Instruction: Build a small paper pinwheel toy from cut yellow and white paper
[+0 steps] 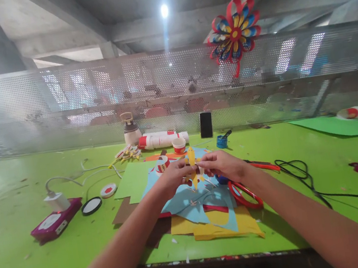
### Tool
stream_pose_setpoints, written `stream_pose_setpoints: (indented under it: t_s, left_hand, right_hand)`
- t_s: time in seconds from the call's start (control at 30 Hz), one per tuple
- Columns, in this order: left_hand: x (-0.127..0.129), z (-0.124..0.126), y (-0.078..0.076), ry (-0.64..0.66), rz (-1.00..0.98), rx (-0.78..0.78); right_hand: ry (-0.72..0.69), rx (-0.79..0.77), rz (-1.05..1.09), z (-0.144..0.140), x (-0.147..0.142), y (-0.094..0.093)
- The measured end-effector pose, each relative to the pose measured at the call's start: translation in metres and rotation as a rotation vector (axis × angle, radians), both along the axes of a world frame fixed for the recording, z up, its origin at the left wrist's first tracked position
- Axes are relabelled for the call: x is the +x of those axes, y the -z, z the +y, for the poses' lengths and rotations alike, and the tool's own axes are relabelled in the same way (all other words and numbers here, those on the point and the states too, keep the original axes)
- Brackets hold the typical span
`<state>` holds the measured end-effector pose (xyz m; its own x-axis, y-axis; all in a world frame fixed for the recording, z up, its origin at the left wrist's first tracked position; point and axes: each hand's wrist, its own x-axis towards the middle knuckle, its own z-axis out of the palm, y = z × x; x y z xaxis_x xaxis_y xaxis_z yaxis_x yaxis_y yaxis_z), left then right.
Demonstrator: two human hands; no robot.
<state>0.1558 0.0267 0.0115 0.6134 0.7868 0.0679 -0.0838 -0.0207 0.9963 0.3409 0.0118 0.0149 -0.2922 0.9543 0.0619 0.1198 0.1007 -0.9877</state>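
Note:
Over the middle of the green table, a yellow paper figure is held up; it has a rounded head end, a pointed lower end and small side flaps, with brown and white parts at its middle. My left hand grips its left side, fingers closed. From the right, my right hand pinches at its right side, by the brown and white part; the fingertips partly hide what they touch. Beneath both hands lie light blue paper with thin white scraps and yellow paper. Red-handled scissors lie beside my right forearm.
Behind the hands stand a paper cup, a blue jar, a phone and a beige bottle. Purple power strips with cables lie at both sides. A perforated metal screen bears a paper flower.

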Motion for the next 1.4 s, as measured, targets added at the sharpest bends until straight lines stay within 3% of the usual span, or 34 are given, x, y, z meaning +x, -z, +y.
stream_pose_setpoints:
  t_s: [0.3,0.8,1.0,1.2,1.4]
  left_hand:
    - [-0.018,0.008,0.0,-0.099,-0.014,-0.097]
    - [-0.022,0.013,0.006,-0.062,-0.026,-0.149]
    - [-0.026,0.023,0.01,-0.113,-0.106,-0.183]
    - [-0.047,0.04,-0.006,-0.311,-0.237,-0.248]
    - [-0.086,0.04,-0.031,-0.444,-0.213,-0.233]
  right_hand:
    - [0.003,-0.074,0.129,0.005,0.006,0.009]
    - [0.013,-0.081,0.139,0.007,0.006,0.02]
    - [0.18,-0.005,0.093,0.01,0.017,0.022]
    - [0.283,0.061,-0.008,0.014,0.027,0.023]
    - [0.151,0.131,-0.275,0.01,0.008,0.013]
